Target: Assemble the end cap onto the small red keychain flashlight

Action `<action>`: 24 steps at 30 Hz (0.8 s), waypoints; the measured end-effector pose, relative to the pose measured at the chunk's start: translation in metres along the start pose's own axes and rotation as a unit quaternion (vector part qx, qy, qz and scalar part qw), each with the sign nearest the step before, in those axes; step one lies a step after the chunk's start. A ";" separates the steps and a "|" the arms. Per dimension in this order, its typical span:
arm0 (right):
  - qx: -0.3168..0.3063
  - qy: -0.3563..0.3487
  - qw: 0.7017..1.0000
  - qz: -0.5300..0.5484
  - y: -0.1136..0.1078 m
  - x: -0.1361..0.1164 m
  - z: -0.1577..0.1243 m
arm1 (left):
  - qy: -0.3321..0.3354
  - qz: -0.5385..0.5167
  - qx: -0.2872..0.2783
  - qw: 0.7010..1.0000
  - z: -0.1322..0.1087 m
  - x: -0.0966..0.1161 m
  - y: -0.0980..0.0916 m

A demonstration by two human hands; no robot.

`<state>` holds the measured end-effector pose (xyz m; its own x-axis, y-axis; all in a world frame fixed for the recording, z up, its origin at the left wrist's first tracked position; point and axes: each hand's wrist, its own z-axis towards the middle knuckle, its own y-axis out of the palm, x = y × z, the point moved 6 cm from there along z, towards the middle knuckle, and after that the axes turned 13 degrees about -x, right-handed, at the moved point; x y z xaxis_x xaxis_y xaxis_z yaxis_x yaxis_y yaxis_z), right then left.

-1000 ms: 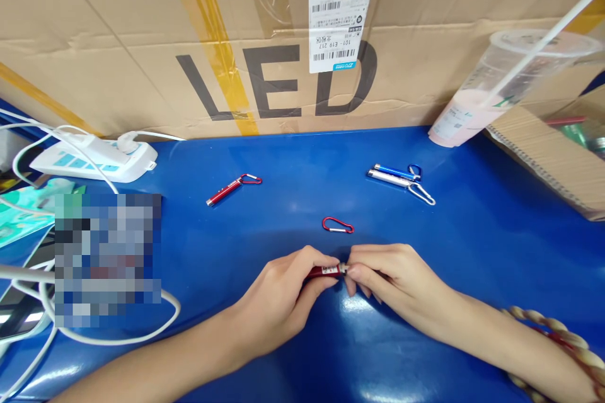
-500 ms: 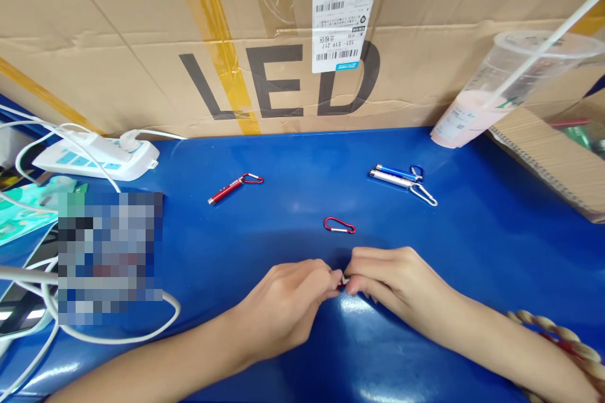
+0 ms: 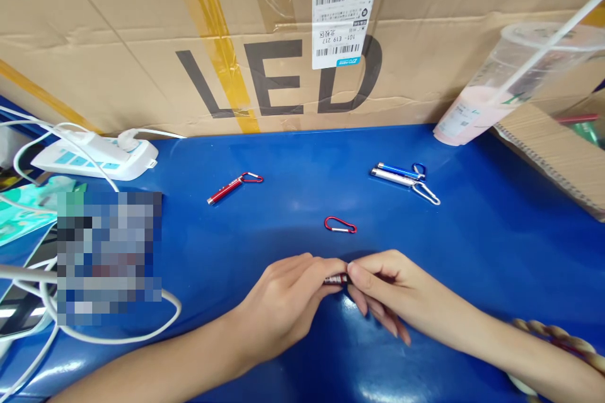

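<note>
My left hand (image 3: 288, 296) is closed around a small dark-red penlight (image 3: 334, 279); only a short stretch with pale printing shows between the fingers. At the penlight's right end, the thumb and forefinger of my right hand (image 3: 385, 283) pinch together, while its other fingers hang loosely below. What exactly the right fingertips cover is hidden. A loose red carabiner (image 3: 340, 225) with a silver gate lies on the blue table just beyond my hands. Farther left lies a red penlight with its own carabiner (image 3: 227, 190). To the right, a blue penlight (image 3: 399, 170) and a silver penlight (image 3: 392, 177) lie side by side, each with a carabiner.
A large cardboard box (image 3: 142, 63) marked LED walls off the table's back. A tilted-looking plastic cup (image 3: 466, 113) with pink drink and a straw stands back right, beside an open carton (image 3: 558, 157). A white power strip (image 3: 94, 157) and cables occupy the left, near a blurred patch.
My right hand has turned, its thumb now on top and its lower fingers opened out downward. More of the penlight's printed side shows in my left hand. The things on the table stay put.
</note>
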<state>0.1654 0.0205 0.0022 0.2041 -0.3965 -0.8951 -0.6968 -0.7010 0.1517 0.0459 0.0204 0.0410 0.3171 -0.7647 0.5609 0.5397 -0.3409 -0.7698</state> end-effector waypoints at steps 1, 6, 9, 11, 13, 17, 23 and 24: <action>0.000 0.001 1.000 0.000 0.000 0.000 0.000 | -0.003 0.000 0.001 1.000 0.000 0.000 0.000; 0.020 0.011 0.999 -0.028 -0.001 -0.003 0.000 | 0.006 -0.015 0.004 1.000 0.001 0.001 -0.002; 0.083 -0.025 0.992 -0.092 -0.009 -0.012 -0.004 | -0.015 -0.044 -0.003 0.999 0.002 -0.001 -0.003; 0.136 -0.081 0.976 -0.148 -0.015 -0.023 -0.010 | -0.033 -0.056 -0.004 0.998 0.002 -0.003 -0.004; 0.177 -0.138 0.958 -0.178 -0.020 -0.033 -0.016 | -0.047 -0.061 -0.007 0.997 0.002 -0.004 -0.004; 0.211 -0.197 0.941 -0.179 -0.023 -0.040 -0.021 | -0.061 -0.059 -0.019 0.996 0.001 -0.006 -0.004; 0.205 -0.212 0.931 -0.214 -0.019 -0.039 -0.019 | -0.064 -0.026 -0.013 0.998 0.000 -0.006 -0.004; 0.203 -0.220 0.929 -0.219 -0.018 -0.040 -0.019 | -0.064 -0.022 -0.014 0.998 0.000 -0.006 -0.004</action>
<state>0.1832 0.0377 0.0431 0.2915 0.2171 -0.9316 -0.8332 -0.4207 -0.3588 0.0413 0.0265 0.0406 0.3918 -0.6726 0.6278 0.5341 -0.3893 -0.7505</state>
